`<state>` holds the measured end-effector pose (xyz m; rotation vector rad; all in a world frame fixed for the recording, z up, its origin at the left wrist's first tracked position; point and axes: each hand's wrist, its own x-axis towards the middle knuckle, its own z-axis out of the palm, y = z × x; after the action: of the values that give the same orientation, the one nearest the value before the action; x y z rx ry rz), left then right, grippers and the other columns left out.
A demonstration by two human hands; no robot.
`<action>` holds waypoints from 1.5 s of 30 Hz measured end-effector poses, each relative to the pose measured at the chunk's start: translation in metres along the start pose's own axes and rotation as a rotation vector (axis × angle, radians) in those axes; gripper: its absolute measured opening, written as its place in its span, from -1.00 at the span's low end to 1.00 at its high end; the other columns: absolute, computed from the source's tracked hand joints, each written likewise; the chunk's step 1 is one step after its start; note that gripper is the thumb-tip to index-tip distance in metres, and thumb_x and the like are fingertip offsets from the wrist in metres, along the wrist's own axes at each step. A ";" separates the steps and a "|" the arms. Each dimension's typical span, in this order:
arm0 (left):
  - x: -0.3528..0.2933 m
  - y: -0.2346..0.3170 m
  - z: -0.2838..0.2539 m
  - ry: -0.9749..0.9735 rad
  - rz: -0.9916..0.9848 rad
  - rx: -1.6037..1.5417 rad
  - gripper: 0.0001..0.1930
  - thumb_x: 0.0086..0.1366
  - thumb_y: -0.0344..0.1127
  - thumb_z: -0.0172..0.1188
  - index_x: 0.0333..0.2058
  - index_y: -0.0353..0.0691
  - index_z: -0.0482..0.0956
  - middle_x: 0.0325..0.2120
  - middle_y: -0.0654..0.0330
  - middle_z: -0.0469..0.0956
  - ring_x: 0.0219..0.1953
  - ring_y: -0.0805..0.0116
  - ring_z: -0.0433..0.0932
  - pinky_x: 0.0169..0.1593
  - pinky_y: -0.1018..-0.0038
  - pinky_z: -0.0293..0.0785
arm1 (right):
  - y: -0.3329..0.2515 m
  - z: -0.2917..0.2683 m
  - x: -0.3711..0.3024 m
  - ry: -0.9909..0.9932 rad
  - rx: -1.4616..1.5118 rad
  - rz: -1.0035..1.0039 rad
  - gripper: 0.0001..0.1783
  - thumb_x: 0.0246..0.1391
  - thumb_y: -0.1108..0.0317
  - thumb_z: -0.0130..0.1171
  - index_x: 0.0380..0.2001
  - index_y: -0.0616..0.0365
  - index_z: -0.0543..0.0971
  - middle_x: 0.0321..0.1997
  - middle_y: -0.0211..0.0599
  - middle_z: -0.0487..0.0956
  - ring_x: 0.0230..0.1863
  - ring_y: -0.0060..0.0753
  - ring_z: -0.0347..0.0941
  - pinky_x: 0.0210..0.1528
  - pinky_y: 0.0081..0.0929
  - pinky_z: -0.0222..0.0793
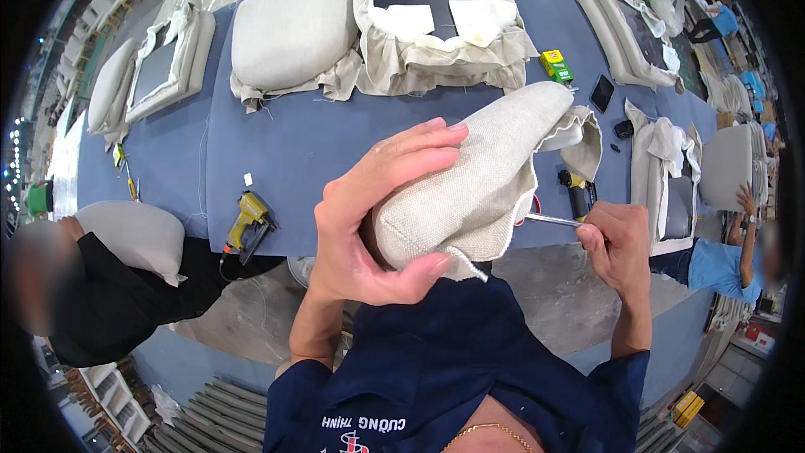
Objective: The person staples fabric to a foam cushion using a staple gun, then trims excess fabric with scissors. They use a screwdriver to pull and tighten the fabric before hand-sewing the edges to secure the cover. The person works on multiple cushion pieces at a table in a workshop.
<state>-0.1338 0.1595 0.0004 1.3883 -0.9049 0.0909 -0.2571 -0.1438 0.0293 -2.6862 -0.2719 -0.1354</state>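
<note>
My left hand (356, 214) is wrapped round one end of a beige fabric-covered upholstered piece (478, 168), fingers over the top and thumb underneath. The piece is raised above the near edge of the table, and loose fabric edges hang from its right side. In my closed right hand (620, 243) is a tool with a thin metal shaft (553, 219). Its shaft points left toward the loose cloth edge. My fist covers the handle, and I cannot tell whether the tip touches the cloth.
A blue-covered table (327, 151) carries a beige cushion (293, 29), an upturned seat (432, 0), a yellow staple gun (248, 222), another yellow-black tool (577, 197), a green-yellow box (556, 67) and a phone (602, 93). One person (126, 302) sits left; another (725, 256) stands right.
</note>
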 end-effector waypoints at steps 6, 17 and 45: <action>-0.007 0.009 0.010 -0.016 -0.027 -0.022 -0.30 -0.25 -0.35 0.41 0.01 -0.45 0.59 0.02 -0.17 0.61 0.17 -0.11 0.55 0.28 0.11 0.37 | 0.003 -0.001 0.011 -0.035 -0.024 -0.142 -0.50 0.11 0.01 0.28 -0.68 0.13 0.40 -0.69 -0.30 0.28 -0.68 -0.17 0.29 -0.58 -0.27 0.10; -0.011 0.025 0.027 -0.021 -0.086 -0.002 -0.27 -0.29 -0.36 0.47 0.02 -0.37 0.59 0.03 -0.09 0.61 0.14 -0.15 0.57 0.17 0.15 0.50 | 0.004 -0.032 0.013 -0.155 -0.172 -0.278 -0.44 0.03 -0.11 0.29 -0.70 0.08 0.34 -0.67 -0.36 0.24 -0.69 -0.20 0.25 -0.60 -0.27 0.05; -0.001 0.034 0.053 -0.077 -0.179 0.109 -0.24 -0.27 -0.28 0.46 0.01 -0.51 0.55 -0.02 -0.23 0.61 0.06 -0.22 0.61 0.15 0.18 0.52 | 0.011 0.013 -0.035 -0.060 0.320 0.005 -0.30 0.27 -0.20 0.05 -0.74 0.15 0.35 -0.71 -0.30 0.28 -0.71 -0.19 0.28 -0.62 -0.29 0.09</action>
<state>-0.1798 0.1220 0.0226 1.5771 -0.8455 -0.0501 -0.2884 -0.1541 0.0081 -2.3757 -0.2800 -0.0079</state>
